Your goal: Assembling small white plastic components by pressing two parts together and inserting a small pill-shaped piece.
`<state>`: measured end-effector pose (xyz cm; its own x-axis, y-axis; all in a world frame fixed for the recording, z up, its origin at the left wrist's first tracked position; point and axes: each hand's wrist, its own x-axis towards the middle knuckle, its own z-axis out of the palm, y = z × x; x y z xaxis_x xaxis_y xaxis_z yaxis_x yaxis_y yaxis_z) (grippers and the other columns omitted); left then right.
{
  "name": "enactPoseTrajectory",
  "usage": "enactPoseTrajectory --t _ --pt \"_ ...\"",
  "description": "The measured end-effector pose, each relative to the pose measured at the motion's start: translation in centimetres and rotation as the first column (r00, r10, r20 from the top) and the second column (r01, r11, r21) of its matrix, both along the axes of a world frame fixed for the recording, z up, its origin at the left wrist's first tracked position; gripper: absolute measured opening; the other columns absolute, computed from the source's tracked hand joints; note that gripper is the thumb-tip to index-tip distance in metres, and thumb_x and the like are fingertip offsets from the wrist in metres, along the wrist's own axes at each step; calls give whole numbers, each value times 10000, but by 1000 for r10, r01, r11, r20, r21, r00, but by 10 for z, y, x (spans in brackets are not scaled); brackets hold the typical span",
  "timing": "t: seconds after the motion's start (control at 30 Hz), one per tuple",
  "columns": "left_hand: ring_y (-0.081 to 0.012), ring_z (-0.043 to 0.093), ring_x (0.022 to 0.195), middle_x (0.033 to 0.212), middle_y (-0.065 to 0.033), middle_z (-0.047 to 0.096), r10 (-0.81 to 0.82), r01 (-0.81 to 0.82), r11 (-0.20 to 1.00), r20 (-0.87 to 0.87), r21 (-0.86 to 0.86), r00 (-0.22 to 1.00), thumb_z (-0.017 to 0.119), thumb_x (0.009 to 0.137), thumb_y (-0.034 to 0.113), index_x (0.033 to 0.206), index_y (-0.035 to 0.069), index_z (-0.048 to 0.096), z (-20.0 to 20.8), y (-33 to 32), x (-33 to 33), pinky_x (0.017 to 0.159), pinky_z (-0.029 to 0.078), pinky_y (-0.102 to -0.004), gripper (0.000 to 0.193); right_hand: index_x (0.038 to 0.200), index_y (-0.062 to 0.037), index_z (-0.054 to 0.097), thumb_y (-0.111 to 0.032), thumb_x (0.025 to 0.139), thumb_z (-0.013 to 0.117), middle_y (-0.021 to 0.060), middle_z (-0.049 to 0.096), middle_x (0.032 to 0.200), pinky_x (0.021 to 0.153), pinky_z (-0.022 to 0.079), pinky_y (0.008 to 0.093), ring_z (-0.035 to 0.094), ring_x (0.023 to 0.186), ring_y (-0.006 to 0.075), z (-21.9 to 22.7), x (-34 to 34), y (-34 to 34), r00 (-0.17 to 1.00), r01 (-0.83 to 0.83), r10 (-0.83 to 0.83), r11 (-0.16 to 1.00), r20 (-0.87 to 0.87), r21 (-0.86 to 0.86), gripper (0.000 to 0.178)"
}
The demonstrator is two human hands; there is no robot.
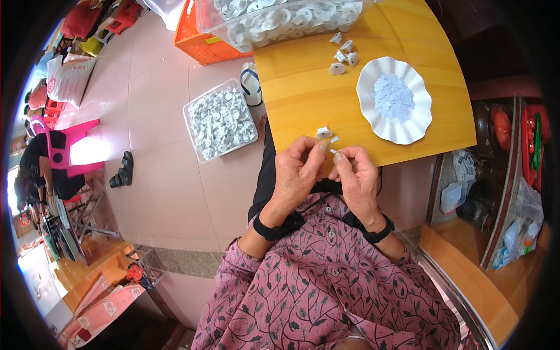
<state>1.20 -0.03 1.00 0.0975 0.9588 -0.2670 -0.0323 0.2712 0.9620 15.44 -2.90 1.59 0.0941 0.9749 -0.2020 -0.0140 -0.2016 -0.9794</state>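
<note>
My left hand [300,166] is at the table's near edge, thumb and forefinger pressed together; whatever is between them is hidden. Close to its right, my right hand [357,175] pinches a tiny white strip-like piece [333,151] between thumb and fingertips. Just beyond the fingertips, a similar small white piece [334,139] lies on the wooden table [309,87]. Beside it sits a white round-flanged plastic part [324,133]. To the right stands a white wavy-rimmed plate [366,111] holding a heap of pale bluish-white flakes [394,98].
Several more white plastic parts [340,56] lie farther back. A clear bin [216,30] full of them stands at the far edge, by an orange crate [201,44]. Another filled clear tub [254,137] is on the floor at left. Shelves [506,192] stand at right.
</note>
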Motion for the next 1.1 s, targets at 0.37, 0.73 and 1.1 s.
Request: enactPoseTrajectory --t 0.37,0.73,1.1 --pt "-284 669 850 1015 -115 645 123 296 810 -640 506 758 685 832 -17 1132 35 669 -5 20 -1 729 535 -336 304 1019 17 572 -106 993 587 48 640 871 637 510 236 636 719 96 -6 12 12 997 61 -62 998 48 20 127" --pt "-136 695 821 1030 -79 703 -47 75 996 420 -51 906 671 928 2 1204 -32 649 -1 20 -6 747 588 -253 278 1007 27 600 -16 961 608 57 647 1015 785 504 228 607 884 79 5 11 19 996 86 -81 975 -32 206 64" --pt "-167 707 872 1168 -138 675 -123 201 974 496 -106 859 657 932 0 1326 -22 582 6 14 -10 846 592 -279 401 983 24 606 -50 964 619 48 641 953 752 508 245 603 835 85 8 10 19 996 60 -74 968 48 244 77"
